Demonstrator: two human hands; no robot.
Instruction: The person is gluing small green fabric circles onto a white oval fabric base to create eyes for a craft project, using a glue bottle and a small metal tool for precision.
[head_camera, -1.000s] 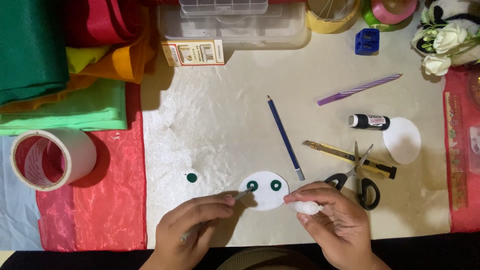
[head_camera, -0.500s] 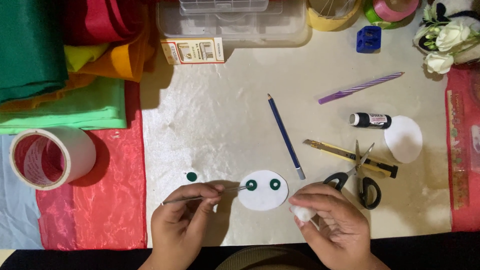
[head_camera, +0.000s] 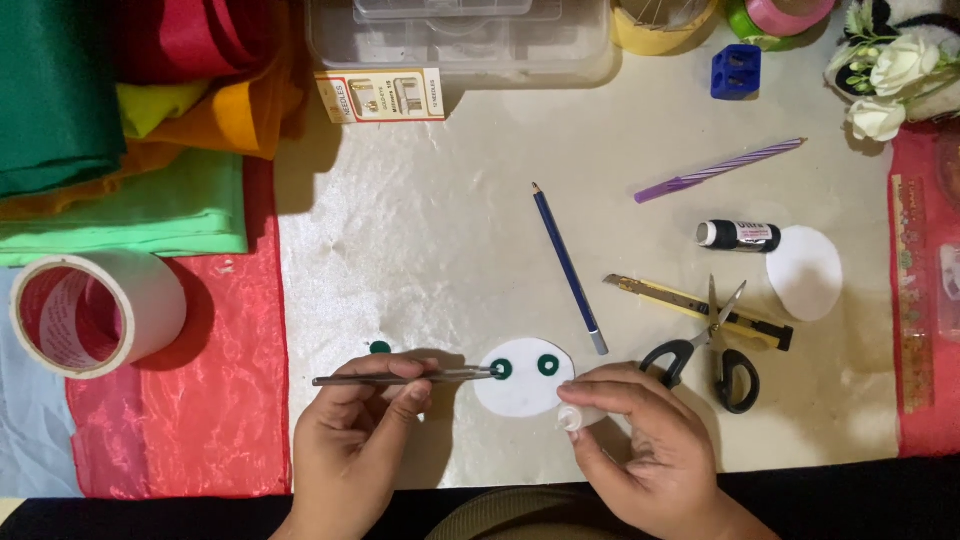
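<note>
Two white felt ovals are seen on the cream table cover: the near white oval, lying at the front edge between the hands, and a second white oval, well apart at the right beside a small black glue bottle. Two dark green rings are counted on the near oval, and one loose green dot is seen just above the left hand. One blue pencil, one purple pen, one yellow craft knife, one pair of black-handled scissors and one roll of white tape are also laid out. Compared with half a second earlier, the thin metal tool has been moved rightwards, so that its tip is now placed at the left green ring. The left hand is closed in a pinch on the tool, which is held nearly level. The right hand is closed around a small clear bottle, its nozzle touching the oval's lower right edge.
</note>
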